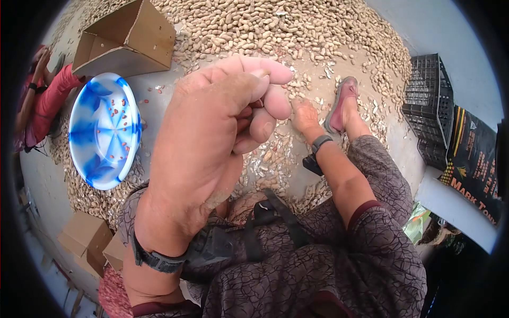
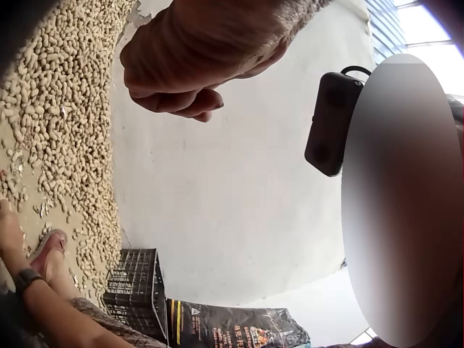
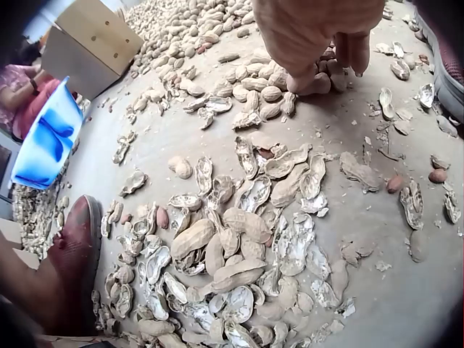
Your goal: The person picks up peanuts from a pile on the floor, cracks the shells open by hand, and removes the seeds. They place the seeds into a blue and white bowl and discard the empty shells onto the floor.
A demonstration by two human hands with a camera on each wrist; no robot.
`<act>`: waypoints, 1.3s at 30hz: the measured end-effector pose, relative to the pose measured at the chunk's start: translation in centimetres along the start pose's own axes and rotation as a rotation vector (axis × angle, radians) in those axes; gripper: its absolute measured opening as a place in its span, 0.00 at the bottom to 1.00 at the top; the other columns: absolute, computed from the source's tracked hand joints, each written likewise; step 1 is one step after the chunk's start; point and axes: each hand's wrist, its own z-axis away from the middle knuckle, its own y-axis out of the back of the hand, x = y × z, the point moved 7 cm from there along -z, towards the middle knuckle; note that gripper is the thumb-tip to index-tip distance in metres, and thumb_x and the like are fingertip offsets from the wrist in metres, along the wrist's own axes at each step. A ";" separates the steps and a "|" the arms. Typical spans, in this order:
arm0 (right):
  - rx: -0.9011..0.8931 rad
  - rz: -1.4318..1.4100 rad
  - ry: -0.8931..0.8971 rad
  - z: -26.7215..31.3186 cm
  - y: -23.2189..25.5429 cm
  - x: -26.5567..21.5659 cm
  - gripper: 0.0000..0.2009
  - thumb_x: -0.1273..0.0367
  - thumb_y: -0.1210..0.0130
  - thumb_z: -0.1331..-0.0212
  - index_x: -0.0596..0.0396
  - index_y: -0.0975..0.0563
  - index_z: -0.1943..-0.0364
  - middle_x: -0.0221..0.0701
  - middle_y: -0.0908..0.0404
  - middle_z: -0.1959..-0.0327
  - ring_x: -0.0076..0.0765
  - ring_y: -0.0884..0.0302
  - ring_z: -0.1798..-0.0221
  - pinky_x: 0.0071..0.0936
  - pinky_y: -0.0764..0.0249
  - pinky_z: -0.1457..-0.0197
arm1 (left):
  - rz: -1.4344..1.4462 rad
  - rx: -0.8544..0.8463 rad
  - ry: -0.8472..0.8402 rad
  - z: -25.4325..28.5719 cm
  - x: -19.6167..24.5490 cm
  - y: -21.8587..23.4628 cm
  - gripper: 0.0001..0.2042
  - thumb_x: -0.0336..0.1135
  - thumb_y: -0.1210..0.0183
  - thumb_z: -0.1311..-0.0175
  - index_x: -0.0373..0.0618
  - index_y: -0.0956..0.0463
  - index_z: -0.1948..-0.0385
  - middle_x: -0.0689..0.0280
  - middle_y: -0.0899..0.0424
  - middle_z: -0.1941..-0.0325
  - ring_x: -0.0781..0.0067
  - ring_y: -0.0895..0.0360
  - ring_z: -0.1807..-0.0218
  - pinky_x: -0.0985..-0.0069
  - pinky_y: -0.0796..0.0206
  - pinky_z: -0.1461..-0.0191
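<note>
Raised close to the head camera, my left hand (image 1: 207, 122) is curled round some reddish peanut kernels (image 1: 245, 112), which show between the fingers. Its thumb lies against the index finger. In the left wrist view, the same hand (image 2: 196, 51) appears against a pale wall, its contents hidden. My right hand (image 3: 319, 36) reaches down to the floor with its fingertips round a few unshelled peanuts (image 3: 335, 72). Beside it lie more whole peanuts (image 3: 254, 83). Broken shells (image 3: 239, 232) and a few loose kernels (image 3: 395, 183) are scattered nearer the right wrist camera.
A blue-and-white basin (image 1: 114, 132) with several kernels stands at the left, by an open cardboard box (image 1: 127, 42). A large peanut pile (image 1: 275, 26) spreads ahead. A black crate (image 1: 429, 100) and a printed sack (image 1: 474, 164) stand right. Another person (image 1: 45, 100) sits far left.
</note>
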 end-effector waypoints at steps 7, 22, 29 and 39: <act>-0.032 -0.164 -0.110 2.2 -0.7 0.4 0.20 0.71 0.44 0.62 0.53 0.30 0.58 0.50 0.32 0.59 0.52 0.28 0.57 0.37 0.31 0.55 | 0.006 -0.012 0.014 0.6 -0.2 -0.4 0.11 0.30 0.52 0.43 0.32 0.31 0.62 0.69 0.28 0.78 0.89 0.44 0.84 0.91 0.56 0.84; -0.075 -0.986 -0.525 1.8 -2.8 5.3 0.04 0.76 0.49 0.58 0.58 0.29 0.75 0.36 0.27 0.78 0.37 0.23 0.70 0.29 0.28 0.75 | -0.026 -0.029 -0.090 1.1 0.7 0.3 0.10 0.30 0.54 0.42 0.33 0.30 0.62 0.69 0.27 0.78 0.89 0.46 0.85 0.90 0.58 0.85; -0.362 -2.069 -0.587 3.0 -2.6 2.4 0.05 0.78 0.53 0.53 0.56 0.30 0.71 0.31 0.29 0.79 0.27 0.31 0.80 0.18 0.38 0.84 | -0.049 0.005 -0.085 1.4 0.6 0.5 0.10 0.29 0.55 0.41 0.33 0.30 0.62 0.69 0.27 0.78 0.89 0.43 0.84 0.91 0.56 0.84; -0.442 -1.939 -0.164 3.8 10.8 -5.2 0.03 0.71 0.50 0.51 0.56 0.29 0.73 0.26 0.32 0.82 0.16 0.42 0.86 0.13 0.43 0.88 | -0.212 0.026 -0.075 0.4 -1.0 1.2 0.10 0.33 0.55 0.39 0.37 0.28 0.65 0.70 0.27 0.78 0.89 0.36 0.81 0.92 0.51 0.83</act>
